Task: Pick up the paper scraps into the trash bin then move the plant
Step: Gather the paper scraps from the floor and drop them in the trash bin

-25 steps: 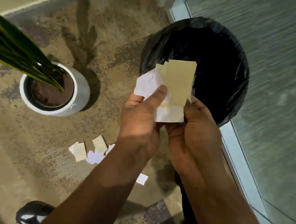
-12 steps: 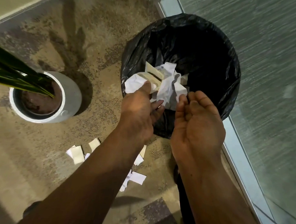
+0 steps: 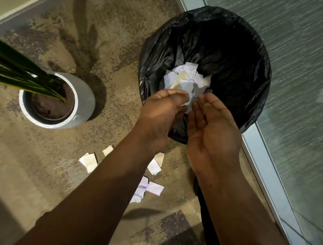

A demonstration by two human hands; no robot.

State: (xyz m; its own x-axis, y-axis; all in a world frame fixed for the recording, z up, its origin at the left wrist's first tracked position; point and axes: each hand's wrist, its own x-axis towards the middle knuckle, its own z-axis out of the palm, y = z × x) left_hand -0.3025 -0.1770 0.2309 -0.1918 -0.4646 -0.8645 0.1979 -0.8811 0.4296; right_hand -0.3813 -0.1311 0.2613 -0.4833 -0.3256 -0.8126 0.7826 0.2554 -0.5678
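Both hands, left (image 3: pixel 162 115) and right (image 3: pixel 213 131), hang loose-fingered over the trash bin's (image 3: pixel 251 52) near rim; paper scraps (image 3: pixel 186 81) sit inside, more scraps (image 3: pixel 153 188) on the carpet, plant (image 3: pixel 55 98) left.

Our left hand (image 3: pixel 157 120) and right hand (image 3: pixel 214 135) are bare, without rings or gloves, and both forearms are bare to the frame's edge.

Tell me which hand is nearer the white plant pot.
Left. The left hand is over the near rim of the trash bin, on the side facing the plant pot. The right hand lies beyond it, farther from the pot.
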